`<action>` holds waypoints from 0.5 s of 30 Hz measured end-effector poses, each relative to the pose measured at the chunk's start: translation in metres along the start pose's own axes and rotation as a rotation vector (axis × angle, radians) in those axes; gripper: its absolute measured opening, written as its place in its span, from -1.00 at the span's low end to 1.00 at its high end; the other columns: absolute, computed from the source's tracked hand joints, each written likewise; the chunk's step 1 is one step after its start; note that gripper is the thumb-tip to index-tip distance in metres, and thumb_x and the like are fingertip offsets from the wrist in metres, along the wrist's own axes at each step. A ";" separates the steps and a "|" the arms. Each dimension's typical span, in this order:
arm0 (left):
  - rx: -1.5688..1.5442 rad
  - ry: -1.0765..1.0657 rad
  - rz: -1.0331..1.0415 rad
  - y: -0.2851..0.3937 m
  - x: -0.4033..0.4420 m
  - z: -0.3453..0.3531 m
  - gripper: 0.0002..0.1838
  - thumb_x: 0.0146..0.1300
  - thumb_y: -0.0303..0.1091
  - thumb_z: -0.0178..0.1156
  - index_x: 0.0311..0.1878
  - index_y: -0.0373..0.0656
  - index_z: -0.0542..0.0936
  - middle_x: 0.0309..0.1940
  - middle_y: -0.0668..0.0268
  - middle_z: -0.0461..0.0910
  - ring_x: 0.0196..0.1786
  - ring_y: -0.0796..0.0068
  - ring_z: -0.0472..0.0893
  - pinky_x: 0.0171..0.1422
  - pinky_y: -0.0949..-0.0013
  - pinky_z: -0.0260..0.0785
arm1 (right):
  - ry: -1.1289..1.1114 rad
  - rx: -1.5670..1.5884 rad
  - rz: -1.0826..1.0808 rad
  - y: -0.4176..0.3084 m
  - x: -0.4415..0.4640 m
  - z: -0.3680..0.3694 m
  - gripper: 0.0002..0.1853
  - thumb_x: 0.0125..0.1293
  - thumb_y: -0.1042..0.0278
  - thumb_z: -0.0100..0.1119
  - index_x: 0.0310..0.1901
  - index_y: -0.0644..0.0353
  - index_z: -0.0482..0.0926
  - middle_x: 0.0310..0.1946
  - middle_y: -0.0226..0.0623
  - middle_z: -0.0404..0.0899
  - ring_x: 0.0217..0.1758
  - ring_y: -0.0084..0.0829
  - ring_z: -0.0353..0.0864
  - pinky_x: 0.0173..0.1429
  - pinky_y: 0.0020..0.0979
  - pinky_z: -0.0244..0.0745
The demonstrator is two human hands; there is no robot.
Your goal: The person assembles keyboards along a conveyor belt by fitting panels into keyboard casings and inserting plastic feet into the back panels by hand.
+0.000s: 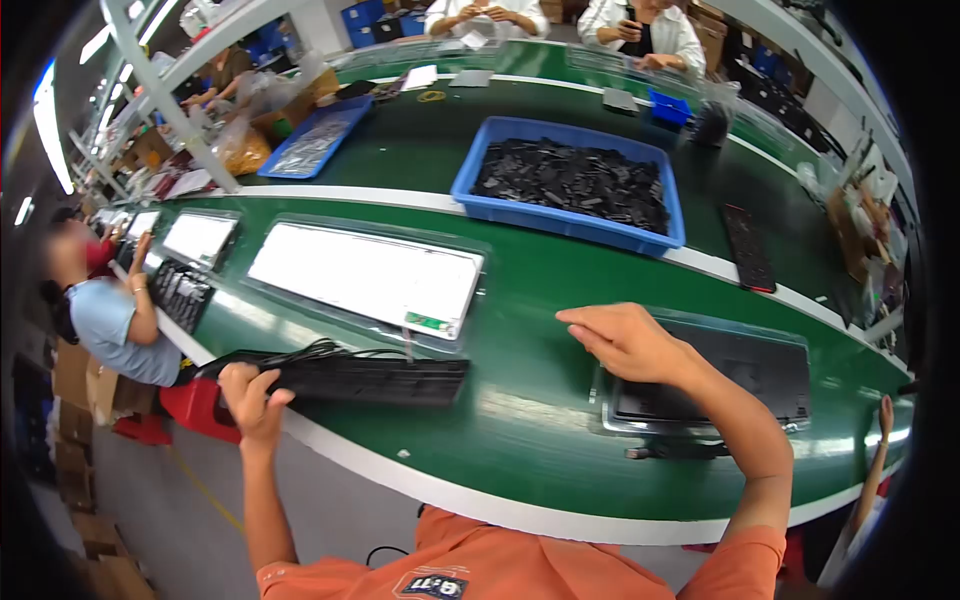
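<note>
My left hand (253, 400) is at the near edge of the belt, its fingers curled at the left end of a long black keyboard (390, 381). The keyboard is tilted, and a bundled black cable (325, 350) lies along its upper edge. My right hand (625, 340) hovers with fingers stretched out toward the left, holding nothing. Below and right of it, a black panel (720, 375) lies in a clear plastic tray (617, 427). Beyond the keyboard, a white panel (365, 272) with a small green circuit board (428, 321) rests in another clear tray (482, 262).
A blue bin (570, 222) of small black parts stands across the white divider. Further left is a blue tray (330, 140) of clear pieces. A dark strip (746, 248) lies at right. Co-workers sit at left (110, 315), far right and across the green belt (530, 440).
</note>
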State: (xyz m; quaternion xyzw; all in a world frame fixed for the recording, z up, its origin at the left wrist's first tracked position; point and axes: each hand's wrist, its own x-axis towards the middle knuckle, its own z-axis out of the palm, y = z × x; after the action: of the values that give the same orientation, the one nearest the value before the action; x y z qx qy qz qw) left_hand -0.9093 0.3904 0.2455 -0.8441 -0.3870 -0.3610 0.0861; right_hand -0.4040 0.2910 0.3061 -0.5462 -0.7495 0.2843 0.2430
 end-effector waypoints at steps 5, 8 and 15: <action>0.035 0.131 -0.014 0.020 0.037 0.022 -0.59 0.00 -0.12 0.49 -0.21 -0.14 0.56 -0.20 0.28 0.53 -0.10 0.18 0.46 0.17 0.14 0.21 | -0.073 -0.014 -0.226 -0.010 0.061 0.046 -0.60 0.31 0.56 0.00 0.15 0.23 0.61 -0.30 -0.06 0.69 -0.31 -0.08 0.65 -0.15 -0.20 0.54; -0.004 0.119 0.045 0.025 0.043 0.015 -0.53 -0.16 -0.12 0.55 -0.26 -0.09 0.52 -0.22 0.32 0.55 -0.10 0.19 0.47 0.20 0.14 0.19 | -0.089 0.003 -0.356 -0.013 0.089 0.071 -0.55 0.25 0.57 -0.02 0.17 0.19 0.60 -0.27 -0.03 0.70 -0.28 -0.03 0.66 -0.12 -0.16 0.55; -0.034 0.199 0.254 0.025 0.068 0.005 -0.49 -0.30 -0.13 0.58 -0.32 -0.02 0.48 -0.32 0.42 0.55 -0.12 0.24 0.47 0.18 0.18 0.19 | -0.422 -0.247 -0.133 -0.036 0.112 0.082 -0.55 0.22 0.54 -0.03 0.15 0.14 0.61 -0.20 -0.03 0.73 -0.22 0.01 0.66 -0.09 -0.15 0.56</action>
State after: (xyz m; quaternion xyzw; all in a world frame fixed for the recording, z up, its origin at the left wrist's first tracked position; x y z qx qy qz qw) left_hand -0.8587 0.4163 0.2911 -0.8476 -0.2605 -0.4356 0.1547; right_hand -0.5154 0.3762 0.2778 -0.4499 -0.8469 0.2818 0.0306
